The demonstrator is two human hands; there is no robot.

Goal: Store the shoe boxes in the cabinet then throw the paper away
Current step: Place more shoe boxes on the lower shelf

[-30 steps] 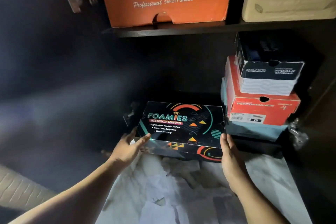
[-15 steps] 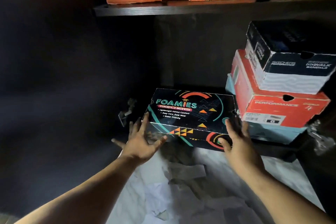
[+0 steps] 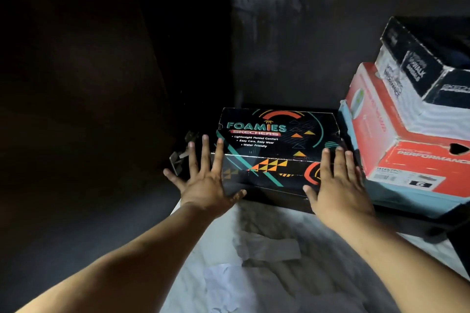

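Black Foamies shoe box (image 3: 274,145) sits on the cabinet's lower shelf, just beside the stacked boxes (image 3: 407,134). Left hand (image 3: 206,185) and right hand (image 3: 338,185) — fingers spread flat — press its front face. Crumpled paper (image 3: 254,262) lies on the floor below — storing looks nearly finished, disposal not begun.

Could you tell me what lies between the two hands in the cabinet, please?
In the head view, the black Foamies box lies between the left hand and the right hand, its front face spanning the stretch.
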